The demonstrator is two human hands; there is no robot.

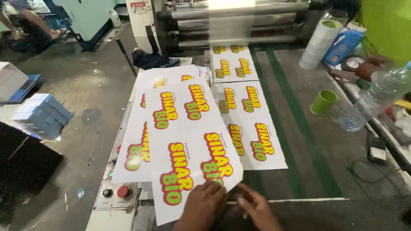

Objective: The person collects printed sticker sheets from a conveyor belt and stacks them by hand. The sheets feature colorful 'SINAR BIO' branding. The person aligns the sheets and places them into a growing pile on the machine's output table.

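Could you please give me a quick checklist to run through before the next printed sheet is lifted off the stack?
1. Left hand on the top printed sheet, fingers on its near edge: ok.
2. Right hand free and beside that edge: ok; it holds nothing visible.
3. Stack squared up: not ok; the sheets fan out to the left over the control panel.
4. Printed strip from the rollers lies flat on the table: ok.
5. Green cup and plastic bottle clear of the sheets: ok.
6. Machine stopped: cannot tell.
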